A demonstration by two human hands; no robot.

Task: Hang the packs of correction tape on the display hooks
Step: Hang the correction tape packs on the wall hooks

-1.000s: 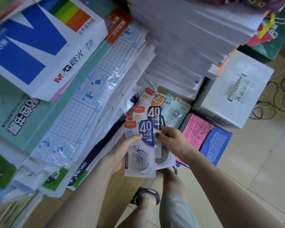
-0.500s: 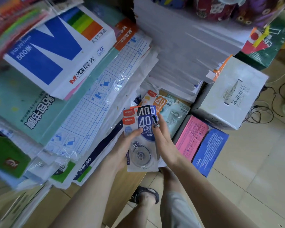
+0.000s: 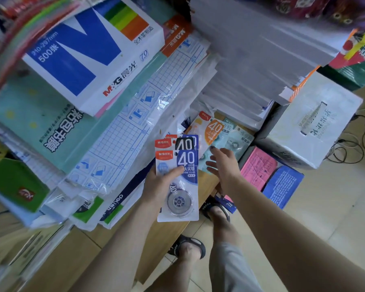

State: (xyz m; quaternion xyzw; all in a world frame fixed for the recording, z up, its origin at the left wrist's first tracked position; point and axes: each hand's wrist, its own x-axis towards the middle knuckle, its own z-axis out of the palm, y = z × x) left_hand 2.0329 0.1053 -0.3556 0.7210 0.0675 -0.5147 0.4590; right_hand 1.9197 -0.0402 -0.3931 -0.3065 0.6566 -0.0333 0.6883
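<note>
Gripping stacked tape packs (image 3: 178,178), left hand (image 3: 158,186); right hand (image 3: 224,163) open above cluttered shelf (image 3: 76,245).

To the left, a slanting pile of plastic-wrapped grid sheets (image 3: 133,131) and a ream of copy paper (image 3: 89,49) crowds the space beside the left hand (image 3: 158,186), which grips a fanned bunch of correction tape packs (image 3: 178,180). Far ahead, stacked white paper (image 3: 251,66) overhangs and closes the way up. The right hand (image 3: 223,163) hovers with fingers spread over more packs (image 3: 219,133) lying in a narrow pocket, walled on the right by a white carton (image 3: 312,125). Open floor tiles (image 3: 335,207) lie near and right
</note>
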